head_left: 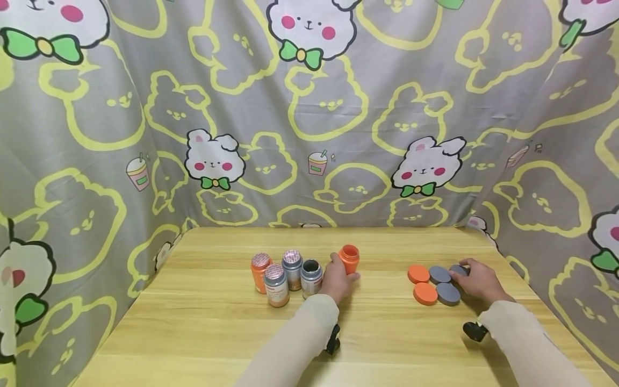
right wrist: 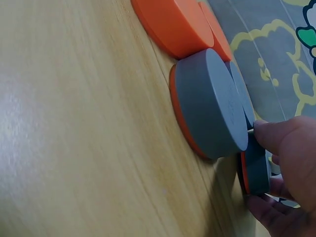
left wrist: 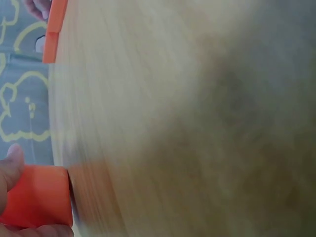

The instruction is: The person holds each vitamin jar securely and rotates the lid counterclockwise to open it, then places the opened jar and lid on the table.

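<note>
An uncapped orange bottle (head_left: 349, 260) stands upright on the table, and my left hand (head_left: 338, 279) grips it from the left. The left wrist view shows that orange bottle (left wrist: 37, 197) between thumb and fingers. Over at the right, my right hand (head_left: 481, 280) pinches a grey lid (right wrist: 257, 165) by its rim. Against it lie two more grey lids (head_left: 448, 294) and two orange lids (head_left: 425, 294), all flat on the table. In the right wrist view a grey lid (right wrist: 212, 106) shows an orange lower edge.
Left of my left hand stand an open grey bottle (head_left: 311, 279), two foil-sealed grey bottles (head_left: 276, 290) and a foil-sealed orange bottle (head_left: 260, 277). A patterned curtain (head_left: 309, 118) encloses the back and sides of the wooden table (head_left: 193, 328).
</note>
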Tool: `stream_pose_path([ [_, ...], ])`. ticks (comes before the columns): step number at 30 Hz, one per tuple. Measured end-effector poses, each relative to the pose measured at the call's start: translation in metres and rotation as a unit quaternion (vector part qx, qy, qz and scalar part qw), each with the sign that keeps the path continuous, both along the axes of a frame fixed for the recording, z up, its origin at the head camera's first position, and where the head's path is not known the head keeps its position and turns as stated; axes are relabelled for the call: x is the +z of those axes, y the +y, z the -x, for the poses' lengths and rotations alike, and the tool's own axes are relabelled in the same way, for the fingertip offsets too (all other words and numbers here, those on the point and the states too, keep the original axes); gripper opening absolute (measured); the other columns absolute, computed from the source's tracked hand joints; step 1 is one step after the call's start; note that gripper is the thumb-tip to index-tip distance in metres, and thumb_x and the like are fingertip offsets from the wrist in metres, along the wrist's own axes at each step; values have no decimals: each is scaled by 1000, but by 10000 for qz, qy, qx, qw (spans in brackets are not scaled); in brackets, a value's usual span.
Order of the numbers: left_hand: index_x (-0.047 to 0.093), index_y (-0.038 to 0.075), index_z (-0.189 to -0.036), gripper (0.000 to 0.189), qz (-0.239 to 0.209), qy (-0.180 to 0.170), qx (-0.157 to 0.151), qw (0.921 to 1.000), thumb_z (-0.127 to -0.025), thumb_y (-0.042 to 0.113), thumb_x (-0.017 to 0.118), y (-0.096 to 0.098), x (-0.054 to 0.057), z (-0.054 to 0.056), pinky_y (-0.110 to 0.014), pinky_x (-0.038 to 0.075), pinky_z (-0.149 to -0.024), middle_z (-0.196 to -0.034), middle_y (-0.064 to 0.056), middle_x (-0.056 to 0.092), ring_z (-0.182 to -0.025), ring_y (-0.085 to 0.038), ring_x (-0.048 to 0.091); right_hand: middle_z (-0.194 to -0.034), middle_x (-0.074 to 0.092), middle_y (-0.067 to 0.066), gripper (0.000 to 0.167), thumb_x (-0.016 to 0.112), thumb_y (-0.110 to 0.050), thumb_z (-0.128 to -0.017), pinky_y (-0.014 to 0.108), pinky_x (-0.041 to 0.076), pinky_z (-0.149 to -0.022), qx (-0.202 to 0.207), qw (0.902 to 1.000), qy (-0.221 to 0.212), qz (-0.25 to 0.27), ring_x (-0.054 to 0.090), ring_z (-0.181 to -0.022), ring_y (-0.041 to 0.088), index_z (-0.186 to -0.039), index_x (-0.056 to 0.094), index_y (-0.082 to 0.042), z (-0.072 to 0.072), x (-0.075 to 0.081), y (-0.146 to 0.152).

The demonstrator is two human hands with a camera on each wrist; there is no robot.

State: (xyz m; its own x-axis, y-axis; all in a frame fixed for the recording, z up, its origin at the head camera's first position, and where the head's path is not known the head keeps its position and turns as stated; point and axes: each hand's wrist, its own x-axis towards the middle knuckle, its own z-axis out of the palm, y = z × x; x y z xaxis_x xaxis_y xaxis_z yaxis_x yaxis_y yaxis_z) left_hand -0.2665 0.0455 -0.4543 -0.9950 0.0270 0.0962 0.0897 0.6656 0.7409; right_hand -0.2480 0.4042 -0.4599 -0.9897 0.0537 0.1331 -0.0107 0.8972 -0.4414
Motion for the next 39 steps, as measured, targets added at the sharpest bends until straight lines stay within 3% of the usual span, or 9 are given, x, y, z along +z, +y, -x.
stream_pose_path([
  [12,38,-6,-126,70,-88,176,407,9990,-80,25,81,3,-7,3,-45,50,-84,-97,-24,62,-92,-35,64,-111,54,40,59,60,-38,-93,59,43,-81,39,9999,30,111,52,-102,55,-119,50,14,-3,-4,1],
  [22,40,-5,-119,59,-472,220,750,9958,-83,20,78,9,-6,1,-45,50,-81,-92,-22,61,-89,-35,64,-113,53,40,58,60,-36,-94,60,42,-84,62,9999,10,160,51,-104,56,-121,50,14,-6,-5,2],
  [31,38,-9,-124,66,-321,376,921,9945,-82,20,79,9,-10,3,-45,51,-79,-88,-23,61,-86,-36,65,-114,52,41,60,60,-38,-93,60,42,-84,63,9997,-24,252,50,-105,56,-121,49,14,-9,-6,1],
  [39,37,-7,-124,66,-290,277,1005,9941,-82,23,78,9,-9,5,-45,51,-79,-89,-23,61,-86,-35,65,-115,51,41,61,59,-39,-93,60,42,-85,14,9996,-36,297,49,-106,56,-121,49,14,-9,-6,2],
])
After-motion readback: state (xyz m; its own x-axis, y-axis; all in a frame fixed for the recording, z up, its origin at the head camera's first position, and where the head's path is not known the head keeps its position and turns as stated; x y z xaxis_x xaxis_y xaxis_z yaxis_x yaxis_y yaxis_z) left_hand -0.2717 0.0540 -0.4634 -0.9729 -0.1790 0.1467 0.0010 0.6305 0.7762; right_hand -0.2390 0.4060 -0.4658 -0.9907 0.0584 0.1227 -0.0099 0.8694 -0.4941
